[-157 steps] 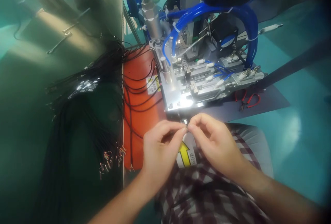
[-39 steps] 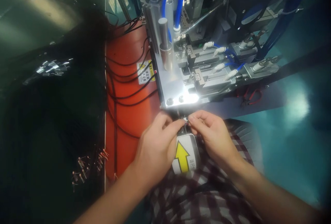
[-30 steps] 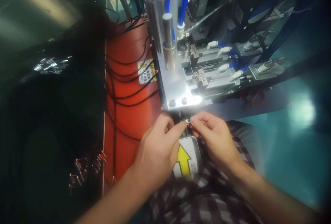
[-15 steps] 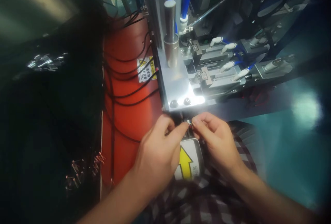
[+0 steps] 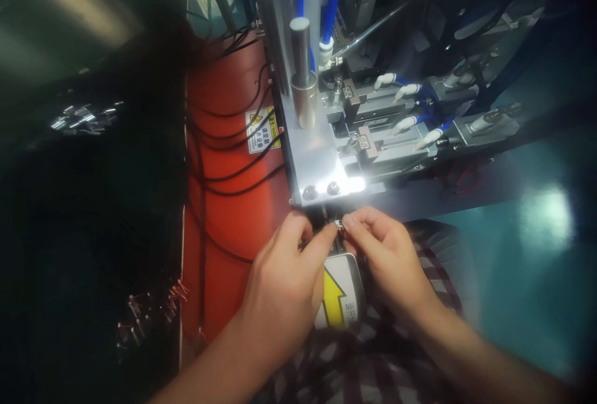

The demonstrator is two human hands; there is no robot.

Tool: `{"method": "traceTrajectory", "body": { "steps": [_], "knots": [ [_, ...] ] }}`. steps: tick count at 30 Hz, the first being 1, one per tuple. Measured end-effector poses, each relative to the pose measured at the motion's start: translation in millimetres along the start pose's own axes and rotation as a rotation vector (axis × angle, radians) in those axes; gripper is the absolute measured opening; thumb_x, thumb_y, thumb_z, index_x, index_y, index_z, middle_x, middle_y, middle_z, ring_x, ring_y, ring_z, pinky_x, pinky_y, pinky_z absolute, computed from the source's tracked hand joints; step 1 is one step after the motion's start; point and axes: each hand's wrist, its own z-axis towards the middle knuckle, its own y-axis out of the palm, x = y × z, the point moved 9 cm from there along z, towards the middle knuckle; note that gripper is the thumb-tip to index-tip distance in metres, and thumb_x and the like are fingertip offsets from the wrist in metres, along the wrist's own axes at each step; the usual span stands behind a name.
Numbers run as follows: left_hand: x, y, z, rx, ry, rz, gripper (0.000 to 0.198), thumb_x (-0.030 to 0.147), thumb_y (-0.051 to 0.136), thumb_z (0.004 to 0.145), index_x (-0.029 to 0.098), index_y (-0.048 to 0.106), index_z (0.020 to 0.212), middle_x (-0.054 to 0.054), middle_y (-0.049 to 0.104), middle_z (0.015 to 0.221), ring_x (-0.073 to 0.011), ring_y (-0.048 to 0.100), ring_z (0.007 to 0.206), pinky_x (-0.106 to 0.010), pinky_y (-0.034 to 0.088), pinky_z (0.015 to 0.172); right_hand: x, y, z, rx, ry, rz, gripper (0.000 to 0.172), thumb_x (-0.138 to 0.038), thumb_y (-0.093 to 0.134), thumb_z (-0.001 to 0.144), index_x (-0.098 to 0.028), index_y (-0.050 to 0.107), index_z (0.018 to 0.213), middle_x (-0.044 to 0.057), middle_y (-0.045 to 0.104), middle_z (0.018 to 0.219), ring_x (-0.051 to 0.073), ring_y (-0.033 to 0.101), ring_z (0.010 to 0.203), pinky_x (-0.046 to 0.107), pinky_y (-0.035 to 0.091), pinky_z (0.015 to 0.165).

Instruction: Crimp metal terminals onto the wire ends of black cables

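My left hand [image 5: 291,267] and my right hand [image 5: 380,239] meet just below the front of a metal machine block [image 5: 310,158]. Both are closed in a pinch around a small shiny metal part [image 5: 338,224], whose exact kind is too small to make out. The left thumb and fingertips touch it from the left, the right thumb and forefinger from the right. Under the hands is a white plate with a yellow arrow [image 5: 333,304], partly covered by my left hand.
An orange-red machine surface [image 5: 228,217] with black cables and a warning label [image 5: 262,130] lies left. Copper-coloured pins [image 5: 135,323] and silvery pieces [image 5: 84,119] lie on the dark surface further left. Pneumatic cylinders [image 5: 392,149] with blue hoses stand at right.
The view has shifted slightly, so the machine appears a little lower and further left. Both hands keep nearly the same pinch on the small metal part.
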Motion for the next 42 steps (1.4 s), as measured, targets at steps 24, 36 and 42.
{"method": "traceTrajectory", "body": {
  "steps": [24,36,42],
  "knots": [
    [0,-2.6,2,0.025,-0.005,-0.027,0.028,0.007,0.046,0.087,0.014,0.068,0.104,-0.004,0.053,0.08,-0.011,0.053,0.063,-0.019,0.047,0.053,-17,-8,13,-0.065,-0.084,-0.253,0.021,-0.038,0.063,0.077,-0.018,0.063,0.07,0.004,0.061,0.067,0.017,0.054,0.063,0.025,0.046,0.052],
    [-1,-1.2,1,0.029,-0.017,-0.05,0.027,0.006,0.048,0.087,0.014,0.068,0.103,-0.003,0.052,0.08,-0.0107,0.053,0.063,-0.019,0.047,0.053,-3,-10,6,-0.1,0.03,-0.124,0.024,-0.039,0.069,0.075,-0.017,0.062,0.071,0.0,0.057,0.064,0.013,0.049,0.061,0.022,0.041,0.054],
    [-1,-2.1,1,0.024,-0.035,-0.041,0.028,0.006,0.047,0.087,0.015,0.068,0.101,-0.003,0.052,0.079,-0.0102,0.052,0.063,-0.018,0.047,0.053,5,-8,4,-0.118,0.081,-0.049,0.025,-0.038,0.071,0.075,-0.015,0.062,0.072,-0.003,0.051,0.059,0.009,0.041,0.054,0.02,0.035,0.05]
  ]
}}
